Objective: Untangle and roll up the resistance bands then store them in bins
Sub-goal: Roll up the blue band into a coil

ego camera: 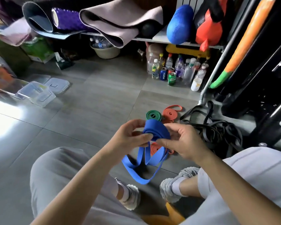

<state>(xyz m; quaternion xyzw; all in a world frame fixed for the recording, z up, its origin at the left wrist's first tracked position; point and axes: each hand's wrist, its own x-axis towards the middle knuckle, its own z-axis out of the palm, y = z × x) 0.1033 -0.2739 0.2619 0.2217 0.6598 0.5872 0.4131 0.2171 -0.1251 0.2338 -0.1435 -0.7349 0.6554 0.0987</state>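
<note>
Matt rubbery blue band (156,129) in the left hand (128,137); beyond it, glossy grey floor tiles (95,95) and clear plastic bins (37,93).

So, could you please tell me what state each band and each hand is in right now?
blue band: partly rolled, tail loose on floor.
green band: rolled, on floor.
far orange band: rolled, one loop loose.
near orange band: rolled, on floor.
black bands: tangled pile.
left hand: grips blue band.
right hand: grips blue band.

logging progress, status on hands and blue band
Left hand and right hand both grip part-rolled blue flat resistance band. Tail loose on grey tiled floor. Tangled black bands beside, unrolled.
</note>
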